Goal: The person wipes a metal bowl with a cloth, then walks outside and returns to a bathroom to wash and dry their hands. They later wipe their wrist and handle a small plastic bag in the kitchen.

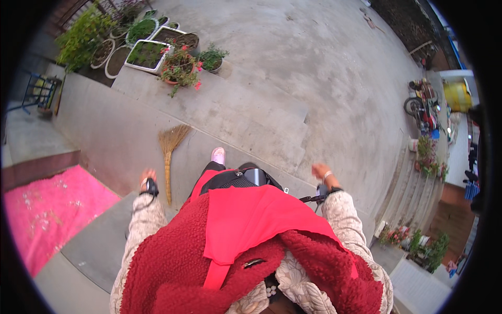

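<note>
My left hand (148, 176) hangs at my side, a black device strapped at its wrist. A straw broom (168, 157) lies on the concrete ground just to its right, bristles pointing away from me; the hand does not touch it. On the other side my right hand (321, 171) is held out from my body, with a pale bracelet and another black wrist device. I see nothing held in either hand, but blur and small size hide how the fingers are set. Below me are a red apron (262, 212) and one pink shoe (218, 156).
A low step edge (235, 137) crosses the concrete ahead. Potted plants (180, 70) and white planter boxes (147, 55) stand ahead left. Pink sheeting (59, 208) lies at left. A motorcycle (423, 110) and concrete steps (408, 196) are at right.
</note>
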A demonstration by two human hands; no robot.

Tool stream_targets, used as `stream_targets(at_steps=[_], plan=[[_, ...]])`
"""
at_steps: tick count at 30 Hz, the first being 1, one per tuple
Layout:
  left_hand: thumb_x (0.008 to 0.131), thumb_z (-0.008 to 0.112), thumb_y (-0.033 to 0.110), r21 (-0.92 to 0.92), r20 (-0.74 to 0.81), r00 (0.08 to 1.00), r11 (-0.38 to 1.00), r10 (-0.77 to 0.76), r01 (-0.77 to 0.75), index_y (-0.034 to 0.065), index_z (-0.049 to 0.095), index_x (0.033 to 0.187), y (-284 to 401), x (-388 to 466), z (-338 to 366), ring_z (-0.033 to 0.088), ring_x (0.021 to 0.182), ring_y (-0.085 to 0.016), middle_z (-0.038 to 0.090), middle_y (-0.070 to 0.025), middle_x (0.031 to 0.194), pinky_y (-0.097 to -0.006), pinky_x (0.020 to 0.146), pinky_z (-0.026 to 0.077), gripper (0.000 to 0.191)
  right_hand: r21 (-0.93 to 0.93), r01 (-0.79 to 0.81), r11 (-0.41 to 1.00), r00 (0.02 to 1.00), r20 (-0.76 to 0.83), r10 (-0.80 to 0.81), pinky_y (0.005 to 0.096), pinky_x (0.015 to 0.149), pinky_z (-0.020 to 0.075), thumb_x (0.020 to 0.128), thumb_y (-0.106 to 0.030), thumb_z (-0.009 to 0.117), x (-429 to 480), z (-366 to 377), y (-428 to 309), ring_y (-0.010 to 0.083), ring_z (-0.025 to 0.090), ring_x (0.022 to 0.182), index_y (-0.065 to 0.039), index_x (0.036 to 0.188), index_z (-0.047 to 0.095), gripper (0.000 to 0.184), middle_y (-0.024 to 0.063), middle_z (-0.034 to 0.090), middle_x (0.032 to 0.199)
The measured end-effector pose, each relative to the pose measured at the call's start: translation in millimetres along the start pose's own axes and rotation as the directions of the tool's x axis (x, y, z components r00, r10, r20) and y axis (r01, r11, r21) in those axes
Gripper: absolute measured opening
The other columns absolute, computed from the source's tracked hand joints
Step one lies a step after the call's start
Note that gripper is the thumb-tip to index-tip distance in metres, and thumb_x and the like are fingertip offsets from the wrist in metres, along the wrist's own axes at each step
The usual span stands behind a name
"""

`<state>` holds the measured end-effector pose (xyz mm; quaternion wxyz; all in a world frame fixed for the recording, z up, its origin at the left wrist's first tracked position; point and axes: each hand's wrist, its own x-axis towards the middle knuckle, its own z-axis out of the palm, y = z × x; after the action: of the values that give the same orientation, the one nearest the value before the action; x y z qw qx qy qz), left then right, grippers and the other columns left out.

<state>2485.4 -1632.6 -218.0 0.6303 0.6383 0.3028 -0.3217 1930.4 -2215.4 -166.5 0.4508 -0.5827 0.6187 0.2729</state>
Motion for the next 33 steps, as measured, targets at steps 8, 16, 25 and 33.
stream_targets(at_steps=[8, 16, 25, 33], plan=[[0.095, 0.047, 0.028, 0.406, 0.787, 0.6, 0.853, -0.144, -0.328, 0.0048, 0.052, 0.124, 124.3, -78.8, 504.1, 0.059, 0.105, -0.02, 0.058, -0.011, 0.121, -0.0312, 0.088, 0.046, 0.037, 0.824, 0.356, 0.44, 0.877, -0.133, -0.461, 0.0326, 0.085, 0.0485, 0.097, -0.037, 0.04, -26.3, -58.4, -299.6, 0.0196, 0.062, 0.097, -0.004, 0.115, 0.057, 0.041, 0.0102, 0.063, 0.109], [0.094, 0.05, 0.027, 0.399, 0.904, 0.351, 0.779, -0.245, -0.483, 0.0043, 0.054, 0.121, 108.9, -64.2, 678.8, 0.06, 0.102, -0.019, 0.061, -0.0111, 0.116, -0.0299, 0.085, 0.046, 0.036, 0.902, 0.383, 0.201, 0.77, -0.192, -0.608, 0.0345, 0.086, 0.0491, 0.098, -0.039, 0.033, 91.1, -171.0, -365.5, 0.0222, 0.062, 0.097, -0.002, 0.114, 0.057, 0.047, 0.0142, 0.063, 0.111], [0.095, 0.046, 0.028, 0.419, 0.797, 0.543, 0.89, -0.265, -0.18, 0.004, 0.048, 0.129, 133.7, 83.5, 743.0, 0.058, 0.109, -0.021, 0.056, -0.0111, 0.125, -0.0317, 0.09, 0.048, 0.042, 0.911, 0.364, -0.194, 0.859, -0.409, -0.308, 0.0369, 0.083, 0.0498, 0.097, -0.038, 0.029, 199.6, -254.8, -353.9, 0.0231, 0.061, 0.096, -0.001, 0.111, 0.056, 0.047, 0.0148, 0.063, 0.106], [0.095, 0.046, 0.025, 0.327, 0.827, 0.537, 0.92, -0.168, -0.215, 0.006, 0.046, 0.132, 176.9, 211.5, 865.0, 0.055, 0.114, -0.019, 0.053, -0.0091, 0.131, -0.0315, 0.094, 0.045, 0.042, 0.798, 0.544, -0.259, 0.774, -0.596, -0.214, 0.0364, 0.082, 0.0501, 0.097, -0.037, 0.029, 253.6, -323.0, -362.4, 0.0226, 0.062, 0.093, -0.002, 0.109, 0.057, 0.047, 0.0139, 0.064, 0.106]])
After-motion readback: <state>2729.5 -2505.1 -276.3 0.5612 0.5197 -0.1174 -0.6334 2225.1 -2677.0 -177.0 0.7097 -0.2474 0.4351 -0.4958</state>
